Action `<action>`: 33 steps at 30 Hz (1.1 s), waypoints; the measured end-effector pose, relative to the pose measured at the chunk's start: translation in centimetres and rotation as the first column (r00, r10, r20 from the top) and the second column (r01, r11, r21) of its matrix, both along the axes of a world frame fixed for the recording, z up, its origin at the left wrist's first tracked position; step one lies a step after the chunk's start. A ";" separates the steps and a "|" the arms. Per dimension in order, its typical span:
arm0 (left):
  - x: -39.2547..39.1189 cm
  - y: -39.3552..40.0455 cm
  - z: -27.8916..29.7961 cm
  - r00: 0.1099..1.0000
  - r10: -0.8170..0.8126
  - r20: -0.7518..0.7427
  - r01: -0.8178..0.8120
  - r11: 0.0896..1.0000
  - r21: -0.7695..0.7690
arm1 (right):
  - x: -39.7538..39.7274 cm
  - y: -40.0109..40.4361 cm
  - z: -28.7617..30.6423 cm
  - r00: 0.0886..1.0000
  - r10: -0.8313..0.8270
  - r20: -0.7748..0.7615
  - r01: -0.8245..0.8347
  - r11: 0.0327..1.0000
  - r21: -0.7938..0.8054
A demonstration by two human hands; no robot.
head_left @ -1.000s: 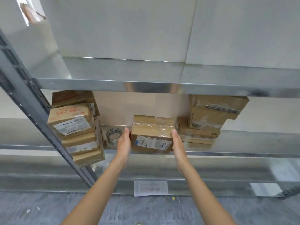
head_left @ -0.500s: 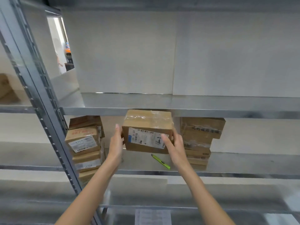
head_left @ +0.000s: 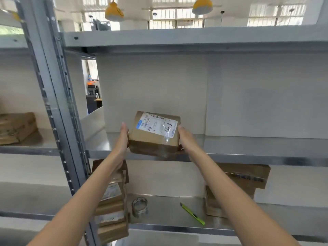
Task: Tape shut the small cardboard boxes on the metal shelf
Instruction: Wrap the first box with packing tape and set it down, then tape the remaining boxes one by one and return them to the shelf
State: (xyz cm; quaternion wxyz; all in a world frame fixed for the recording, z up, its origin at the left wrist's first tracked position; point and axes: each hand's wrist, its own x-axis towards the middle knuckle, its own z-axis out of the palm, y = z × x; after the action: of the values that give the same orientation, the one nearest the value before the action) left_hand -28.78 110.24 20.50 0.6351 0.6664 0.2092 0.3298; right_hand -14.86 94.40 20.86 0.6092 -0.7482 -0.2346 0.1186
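From the head view: small cardboard box (head_left: 154, 134) up at the front lip of the middle shelf (head_left: 248, 148), clamped between two palms — left hand (head_left: 123, 137) flat against its left side, fingers straight and pointing up, right hand (head_left: 184, 137) pressed to the right side, fingers mostly straight, thumb hidden under the box so cannot tell whether it hooks beneath. Box tilted toward the camera, white shipping label (head_left: 157, 125) on top, near edge overhanging or just meeting the shelf's front rail; hard to tell whether the far edge touches the metal yet. Glossy clear tape visible across the front face, so likely a sealed box being put away. To land it well: keep even squeeze from both sides, level the box, slide it back until the whole base sits on the shelf, only then ease the palms off — letting go early risks a tip over the lip. Down on the lower shelf (head_left: 168, 210): tape roll (head_left: 139, 206) standing just right of a stack of boxes (head_left: 111, 213) by the upright post (head_left: 53, 103), green utility knife (head_left: 192, 213) lying near the front, a second stack of boxes (head_left: 248, 181) partly behind the right forearm. Tape and knife well below both hands, untouched.
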 end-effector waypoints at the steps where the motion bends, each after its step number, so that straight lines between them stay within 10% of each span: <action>1: 0.3 1.2 0.1 1.000 0.013 0.003 -0.013 1.000 -0.018 | 0.5 1.4 0.1 1.000 0.000 -0.020 0.000 1.000 -0.002; 9: 0.7 10.3 -0.9 0.992 0.118 -0.047 -0.123 0.983 -0.140 | -0.5 11.0 -1.5 0.975 0.154 -0.159 -0.147 0.988 0.050; 22: -1.0 16.4 -1.1 0.933 0.336 -0.132 -0.347 0.935 -0.072 | -4.4 18.3 -2.7 0.987 0.154 0.047 -0.156 0.986 0.051; 29: -4.8 5.8 -6.8 0.868 0.454 0.203 -0.459 0.888 -0.023 | -8.1 13.4 -8.0 0.888 -0.324 0.327 0.138 0.865 0.483; 33: -7.6 4.2 -14.0 0.811 0.549 0.201 -0.565 0.825 0.024 | -10.0 11.0 -15.5 0.863 -0.187 0.469 0.020 0.941 0.337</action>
State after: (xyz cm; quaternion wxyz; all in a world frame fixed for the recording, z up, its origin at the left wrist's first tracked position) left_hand -36.36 114.40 6.51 0.4991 0.5679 0.3215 0.5701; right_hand -24.82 105.40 5.40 0.6476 -0.6560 -0.3576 -0.1497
